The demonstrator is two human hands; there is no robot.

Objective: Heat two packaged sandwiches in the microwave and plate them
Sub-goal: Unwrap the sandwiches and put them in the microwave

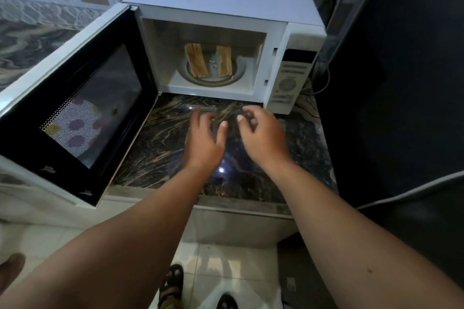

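A white microwave stands on the dark marble counter with its door swung wide open to the left. Inside, two toasted sandwiches stand on edge on the glass turntable: one on the left, one on the right. Both my hands hover over the counter just in front of the microwave's opening. My left hand has its fingers spread and holds nothing. My right hand has its fingers loosely curled and apart, also holding nothing. No plate is in view.
The microwave's control panel is on its right side, with a cable behind it. A large dark appliance fills the right. Patterned wall tiles run behind. The counter's front edge drops to a light tiled floor, where my sandalled feet show.
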